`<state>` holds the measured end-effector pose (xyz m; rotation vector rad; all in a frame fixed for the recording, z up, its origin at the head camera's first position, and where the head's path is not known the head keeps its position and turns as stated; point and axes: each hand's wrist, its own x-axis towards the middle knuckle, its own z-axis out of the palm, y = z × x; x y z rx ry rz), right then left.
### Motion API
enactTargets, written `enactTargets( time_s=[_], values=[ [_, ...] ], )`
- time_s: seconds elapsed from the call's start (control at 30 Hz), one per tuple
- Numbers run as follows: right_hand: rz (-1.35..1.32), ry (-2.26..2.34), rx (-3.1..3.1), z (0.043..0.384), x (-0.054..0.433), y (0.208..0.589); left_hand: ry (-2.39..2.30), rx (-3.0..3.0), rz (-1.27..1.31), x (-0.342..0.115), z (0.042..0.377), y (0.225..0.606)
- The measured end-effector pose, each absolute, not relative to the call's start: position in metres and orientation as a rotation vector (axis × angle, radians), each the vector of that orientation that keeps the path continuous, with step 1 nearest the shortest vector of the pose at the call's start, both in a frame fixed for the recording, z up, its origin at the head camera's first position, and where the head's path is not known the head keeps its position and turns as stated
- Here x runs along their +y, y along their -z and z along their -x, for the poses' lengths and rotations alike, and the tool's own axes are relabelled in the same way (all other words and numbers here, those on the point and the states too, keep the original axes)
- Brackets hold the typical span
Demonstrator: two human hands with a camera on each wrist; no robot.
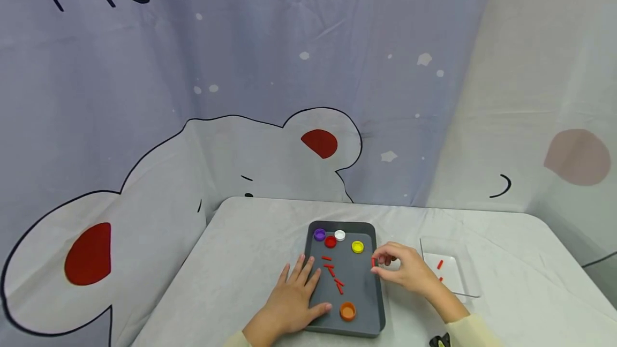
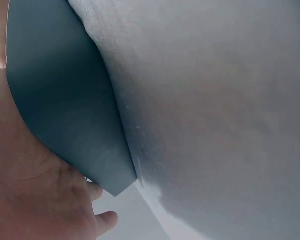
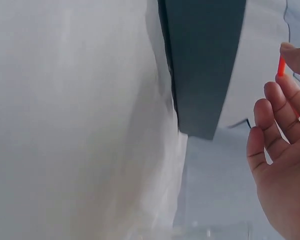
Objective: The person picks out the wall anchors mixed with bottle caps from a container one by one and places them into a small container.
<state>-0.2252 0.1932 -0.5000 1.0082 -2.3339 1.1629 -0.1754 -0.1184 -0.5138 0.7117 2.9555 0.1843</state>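
Observation:
A grey rectangular tray (image 1: 361, 283) lies on the table, with several short red sticks (image 1: 339, 288) scattered down its middle. My left hand (image 1: 291, 304) rests with spread, straight fingers over the tray's left edge; the left wrist view shows its palm (image 2: 35, 195) against the tray's outer wall (image 2: 65, 100). Between thumb and index finger, my right hand (image 1: 407, 271) pinches one red stick (image 3: 281, 66), held at the tray's right rim. The other fingers of that hand are loosely bent. Toward the near end of the tray sits an orange round cap (image 1: 347, 311).
At the tray's far end are purple (image 1: 320, 234), red (image 1: 330, 241), white (image 1: 339, 235) and yellow (image 1: 358, 247) caps. A clear shallow box (image 1: 469, 269) holding red sticks (image 1: 440, 264) stands to the right. A black object (image 1: 439, 341) lies by the right sleeve.

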Motion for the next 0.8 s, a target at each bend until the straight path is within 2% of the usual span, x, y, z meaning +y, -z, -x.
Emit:
enactTargets(
  time_s=[0.8],
  values=[
    [-0.777,-1.2,-2.338,0.197,0.275,0.496,-0.2,2.996,-0.76,-0.121,0.176,0.521]
  ],
)
